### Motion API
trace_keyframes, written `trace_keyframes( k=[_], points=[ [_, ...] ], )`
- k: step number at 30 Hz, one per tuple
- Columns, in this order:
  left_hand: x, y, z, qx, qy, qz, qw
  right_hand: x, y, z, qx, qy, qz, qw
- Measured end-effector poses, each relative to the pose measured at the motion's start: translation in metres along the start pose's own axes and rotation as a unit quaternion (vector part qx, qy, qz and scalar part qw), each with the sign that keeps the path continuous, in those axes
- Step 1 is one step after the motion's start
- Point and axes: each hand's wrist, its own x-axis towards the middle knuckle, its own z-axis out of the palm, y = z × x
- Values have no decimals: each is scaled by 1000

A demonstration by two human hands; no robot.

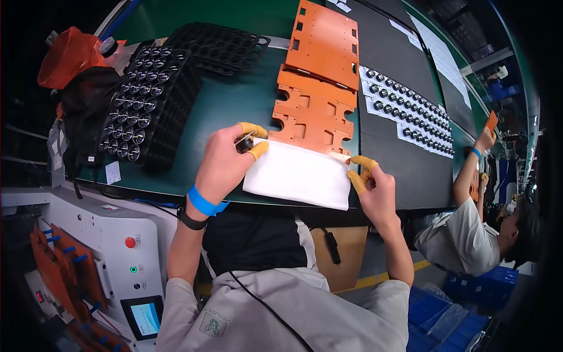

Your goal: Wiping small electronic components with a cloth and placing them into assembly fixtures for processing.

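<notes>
Head view: the left hand, fingertips pinched together on a small dark cylindrical part, hovered at the left corner of the white sheet; the right hand, fingers closed on a pale strip, rested at the sheet's right corner; orange plates lay just beyond the sheet on the green surface; a black tray of parts stood well left of it; the step appeared to be preparing one part, which next called for steady alignment.

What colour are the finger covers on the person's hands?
Yellow-orange, on the fingertips of the left hand and right hand; clearest in the head view.
</notes>
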Motion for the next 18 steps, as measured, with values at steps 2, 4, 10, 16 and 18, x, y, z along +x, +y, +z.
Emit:
trace_keyframes(
  k=[2, 4, 10, 16, 18],
  points=[
    [-2, 0, -2, 8, 7, -29, 1000, 2, 0, -2, -30, 6, -6, 1000],
    [-4, 1, -5, 12, 19, -25, 999, 4, -3, -3, -37, 44, -18, 998],
    [-26, -4, -13, 133, 164, 71, 975, -1, -16, -17, -84, 60, -261, 960],
    [-67, 13, 1, 281, 14, 315, 907, -18, -15, -10, -131, -53, -303, 942],
    [-65, 2, 10, 319, 4, 356, 879, -24, -6, -5, -148, -36, -312, 938]
  ],
)
